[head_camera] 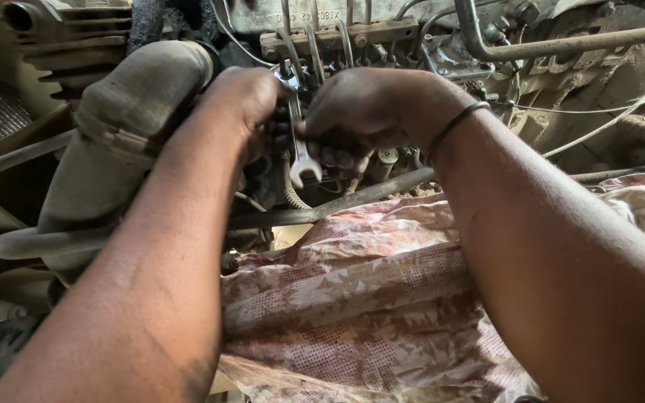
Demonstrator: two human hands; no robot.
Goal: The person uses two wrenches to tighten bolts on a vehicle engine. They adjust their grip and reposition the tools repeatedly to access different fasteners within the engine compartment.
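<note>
**Two hands on a spanner at the engine**

Both hands meet at the middle of the view, against a grimy engine [382,33]. The left hand [244,104] is curled around the upper part of a steel spanner [301,160], and the right hand [367,112] is closed on the shaft just beside it, fingers wrapped over. The spanner stands nearly upright; its open-ended lower jaw hangs free below the hands, while its upper end sits among a row of thin metal pipes [315,45] (whether it is on a nut there cannot be told). A dark band [453,127] circles the right wrist. A wide dusty hose [125,127] runs down at the left. A patterned reddish cloth [352,313] lies below the forearms, beneath a slanting metal bar [352,198].
</note>
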